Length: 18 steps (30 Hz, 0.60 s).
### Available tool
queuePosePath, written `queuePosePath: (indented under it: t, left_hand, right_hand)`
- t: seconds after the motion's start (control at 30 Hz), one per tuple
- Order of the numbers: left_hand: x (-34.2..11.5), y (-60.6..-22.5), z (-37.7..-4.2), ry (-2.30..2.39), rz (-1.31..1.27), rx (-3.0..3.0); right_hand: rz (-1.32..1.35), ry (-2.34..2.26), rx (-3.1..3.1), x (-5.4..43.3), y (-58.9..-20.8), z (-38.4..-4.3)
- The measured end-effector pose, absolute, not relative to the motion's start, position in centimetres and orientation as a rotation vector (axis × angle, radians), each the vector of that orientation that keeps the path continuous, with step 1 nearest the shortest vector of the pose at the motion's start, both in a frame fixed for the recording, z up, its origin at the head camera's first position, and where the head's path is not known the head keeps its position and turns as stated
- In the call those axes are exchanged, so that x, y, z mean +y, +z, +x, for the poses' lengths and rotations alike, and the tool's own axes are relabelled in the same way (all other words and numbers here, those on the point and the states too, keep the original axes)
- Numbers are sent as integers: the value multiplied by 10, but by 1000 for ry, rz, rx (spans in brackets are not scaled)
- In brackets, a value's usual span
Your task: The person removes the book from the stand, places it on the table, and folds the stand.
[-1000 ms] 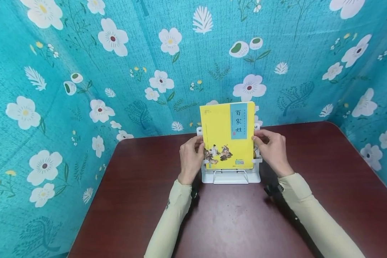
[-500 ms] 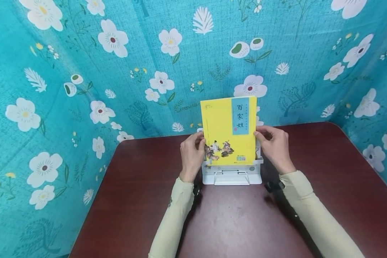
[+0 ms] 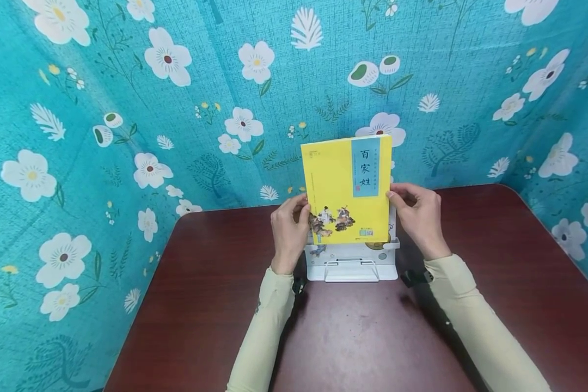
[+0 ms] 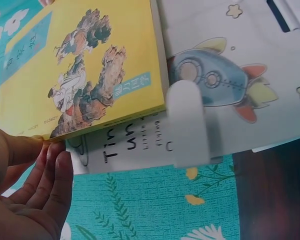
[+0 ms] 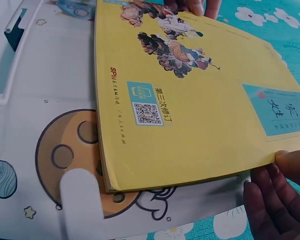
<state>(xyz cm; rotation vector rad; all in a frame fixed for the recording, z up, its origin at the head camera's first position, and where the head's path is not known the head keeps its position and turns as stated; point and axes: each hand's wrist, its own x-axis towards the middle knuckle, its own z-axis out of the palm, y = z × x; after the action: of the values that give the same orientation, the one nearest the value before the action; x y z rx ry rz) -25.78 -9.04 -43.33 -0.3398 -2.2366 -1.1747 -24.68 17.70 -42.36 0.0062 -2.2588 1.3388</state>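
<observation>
A yellow book (image 3: 340, 182) with a blue title strip stands nearly upright in front of a white book stand (image 3: 318, 272). At its left edge my left hand (image 3: 289, 234) pinches the cover and pages between thumb and fingers. My right hand (image 3: 418, 220) grips the opposite edge the same way. The stand's printed back panel, with a rocket (image 4: 210, 77) in the left wrist view and an orange planet (image 5: 65, 145) in the right, shows below the book. White page clips (image 4: 187, 125) stick out at both sides, with the book's lower edge slightly above them.
The stand rests on a dark red-brown table (image 3: 201, 305) towards its back edge. A turquoise floral curtain (image 3: 274, 109) hangs behind and along both sides. A wire support (image 3: 351, 270) juts from the front of the stand.
Both hands have raised the book up the stand, and its bottom edge now sits higher. More of the printed panel shows beneath it. The stand has stayed in place.
</observation>
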Motion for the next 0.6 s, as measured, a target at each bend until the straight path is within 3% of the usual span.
queuePosePath:
  t: [0.6]
  left_hand:
    - [-94, -420, -247, -1220, -374, -2211]
  right_hand:
    - [67, 1426, -2227, 180, -409, -235]
